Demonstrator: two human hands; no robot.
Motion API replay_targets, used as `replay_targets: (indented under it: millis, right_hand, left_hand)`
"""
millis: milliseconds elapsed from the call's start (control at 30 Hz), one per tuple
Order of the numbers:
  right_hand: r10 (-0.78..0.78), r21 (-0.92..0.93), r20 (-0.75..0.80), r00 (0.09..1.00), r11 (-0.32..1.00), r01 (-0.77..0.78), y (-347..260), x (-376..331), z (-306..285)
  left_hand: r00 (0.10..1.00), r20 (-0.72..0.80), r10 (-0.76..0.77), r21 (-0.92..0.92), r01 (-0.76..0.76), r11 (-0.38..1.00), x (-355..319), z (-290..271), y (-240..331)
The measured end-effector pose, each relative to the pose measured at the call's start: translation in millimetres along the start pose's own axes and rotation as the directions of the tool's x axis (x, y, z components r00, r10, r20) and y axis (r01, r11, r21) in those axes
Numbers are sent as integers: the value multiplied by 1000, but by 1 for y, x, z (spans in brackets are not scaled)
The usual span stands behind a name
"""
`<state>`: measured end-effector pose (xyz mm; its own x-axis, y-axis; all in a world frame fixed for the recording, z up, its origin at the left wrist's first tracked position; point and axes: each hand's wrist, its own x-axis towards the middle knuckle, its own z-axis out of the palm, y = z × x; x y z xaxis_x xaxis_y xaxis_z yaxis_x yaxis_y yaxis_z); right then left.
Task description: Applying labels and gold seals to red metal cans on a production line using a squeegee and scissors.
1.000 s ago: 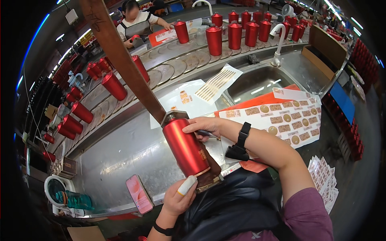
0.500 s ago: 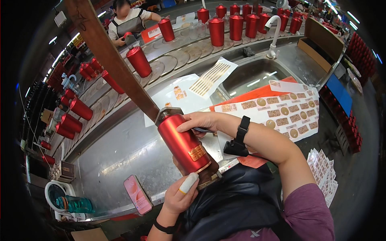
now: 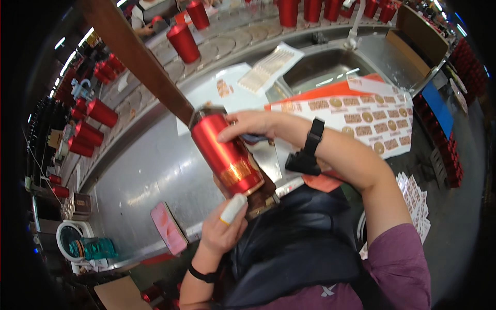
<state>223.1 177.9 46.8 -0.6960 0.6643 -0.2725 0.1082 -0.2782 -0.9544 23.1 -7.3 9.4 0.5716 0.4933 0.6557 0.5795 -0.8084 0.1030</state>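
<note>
Tumbler (image 3: 227,155), red metal with a gold band near its base, sits between the two hands, tilted, mouth end pointing away from the body and base end toward the chest. Left hand (image 3: 223,230) is under the base, fingers curled up around it; one finger wears a white wrap with a yellow edge. Right hand (image 3: 253,125) lies flat over the upper side wall, fingers spread along the red surface, pressing rather than gripping round. Both hands are clamped on the same piece.

Change over the last second: the tumbler has tipped further over and the gold band has turned into view, facing the camera, where a second ago the side showed plain red. The right hand has stayed on the upper wall throughout. Reads as the piece being rotated while a label is smoothed down on it; judging by the band now fully showing, that pass looks close to done.

Just beyond the right hand, on the steel table (image 3: 144,170), a sheet of gold round labels (image 3: 372,116). Left of the left hand, a pink phone (image 3: 168,228). Well beyond both hands, more red tumblers (image 3: 183,41) stand on a conveyor.
</note>
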Motion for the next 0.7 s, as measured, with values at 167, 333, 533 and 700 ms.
replay_targets:
  millis: [167, 333, 533, 700]
  right_hand:
    - [-130, -624, -209, 969, 781, -30, -14, -8, 15]
    - [74, -250, -117, 990, 963, -102, -17, -9, -6]
    - [-98, -403, -104, 990, 914, 48, -3, -2, 7]
    - [-84, -645, -140, 987, 764, -26, -15, -5, -4]
  left_hand:
    - [1000, 17, 19, 17, -19, 1000, 2, 1, 2]
    - [1000, -13, -7, 7, 7, 1000, 8, 1, 4]
    - [1000, -15, 13, 33, -12, 999, 9, 1, 3]
    - [999, 12, 51, 40, -51, 998, 14, -1, 3]
